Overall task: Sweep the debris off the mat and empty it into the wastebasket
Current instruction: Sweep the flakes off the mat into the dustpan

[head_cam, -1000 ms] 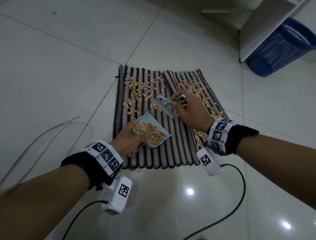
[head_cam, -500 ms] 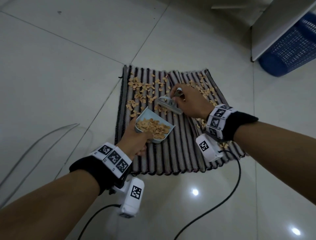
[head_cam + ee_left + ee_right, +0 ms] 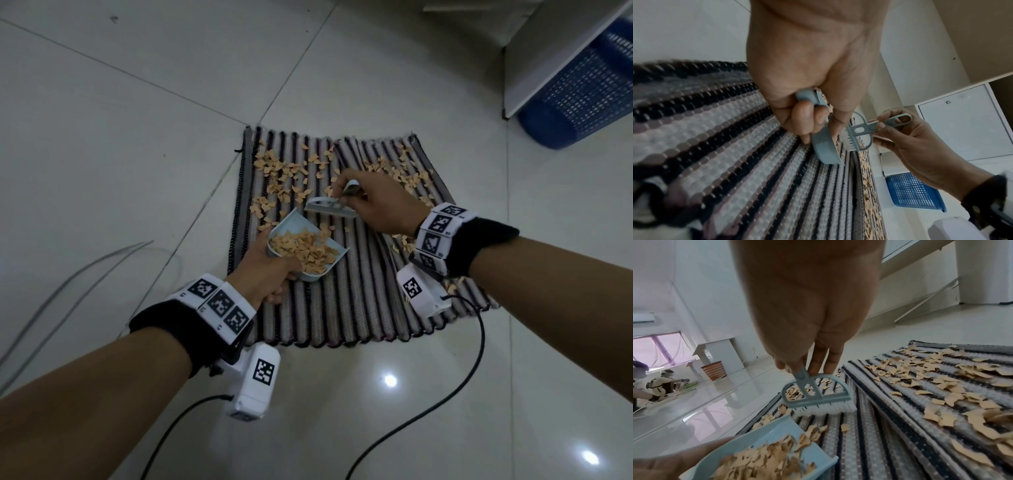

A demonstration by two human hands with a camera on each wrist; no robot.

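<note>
A striped mat (image 3: 346, 308) lies on the tiled floor, strewn with tan debris flakes (image 3: 281, 178) over its far half. My left hand (image 3: 267, 270) grips a light blue dustpan (image 3: 325, 248) by its handle; the pan holds a heap of flakes (image 3: 764, 462) and its mouth points away from me. My right hand (image 3: 376, 205) pinches the handle of a small light blue brush (image 3: 329, 209), its white bristles (image 3: 824, 409) down on the mat just beyond the dustpan's front edge. A blue wastebasket (image 3: 582, 92) lies on its side at the far right.
A white cabinet panel (image 3: 555, 58) stands beside the wastebasket. Grey cables (image 3: 85, 270) curve over the floor at left, black cables (image 3: 445, 394) trail near the mat's front edge. The right wrist view shows an orange basket (image 3: 714, 369) and a seated person far off.
The brush has swept toward the dustpan's mouth and the pan has shifted slightly; the heap in it looks a bit larger. The head view has tilted, moving the mat lower.
</note>
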